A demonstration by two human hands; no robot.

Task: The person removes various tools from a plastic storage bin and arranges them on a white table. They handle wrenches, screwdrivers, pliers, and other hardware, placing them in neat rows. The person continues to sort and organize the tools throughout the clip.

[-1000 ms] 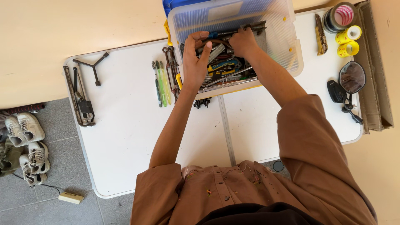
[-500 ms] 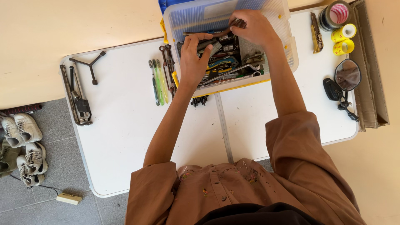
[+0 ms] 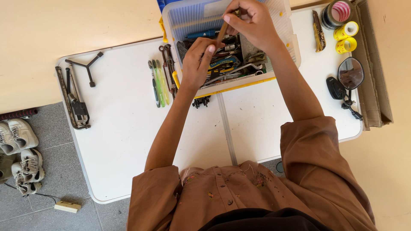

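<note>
Both hands hold one thin brown wooden stick over the clear plastic tool box at the far edge of the white desk. The right hand pinches the top end. The left hand grips the bottom end, closer to the body. The stick slants up and away, from the left hand to the right hand. It looks smooth and hard. Under it lie shiny metal wrenches, all jumbled. Green toothbrushes rest left of the box.

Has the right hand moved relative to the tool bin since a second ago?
Yes. The right hand has moved toward the bin's far side, now holding a brown stick.
</note>
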